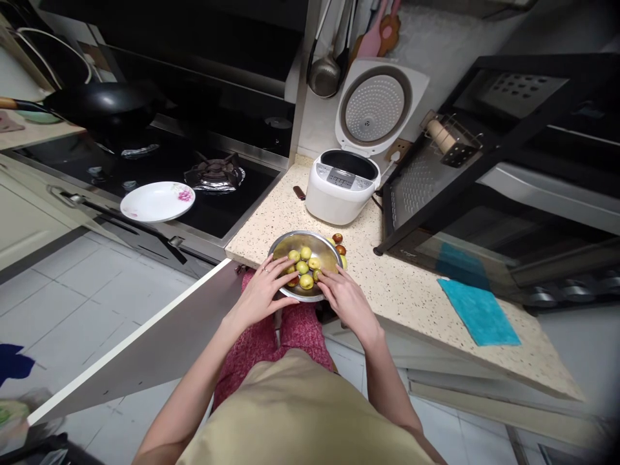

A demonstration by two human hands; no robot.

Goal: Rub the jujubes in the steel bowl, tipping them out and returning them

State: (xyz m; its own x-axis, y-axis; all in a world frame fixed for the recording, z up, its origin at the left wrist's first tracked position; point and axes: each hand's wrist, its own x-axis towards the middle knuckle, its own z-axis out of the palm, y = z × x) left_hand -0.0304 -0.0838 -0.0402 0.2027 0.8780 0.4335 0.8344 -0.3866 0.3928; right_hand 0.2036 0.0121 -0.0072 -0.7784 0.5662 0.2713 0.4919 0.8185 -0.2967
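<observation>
A steel bowl [289, 245] sits at the near edge of the speckled counter [407, 284], holding several small yellow-green fruits [303, 265]. My left hand [261, 290] reaches over the bowl's near left rim, fingers curled down onto the fruits. My right hand [343, 296] comes in from the right rim, its fingertips among the fruits too. What either hand grips is hidden by the fingers. Three more fruits, reddish brown and green [340, 248], lie on the counter just right of the bowl.
A white rice cooker [341, 187] with its lid up stands behind the bowl. A dark oven [489, 213] fills the right; a teal cloth [479, 313] lies before it. Left are a gas hob [213, 174], a white plate [157, 201], a black wok [104, 106] and an open cabinet door [159, 342].
</observation>
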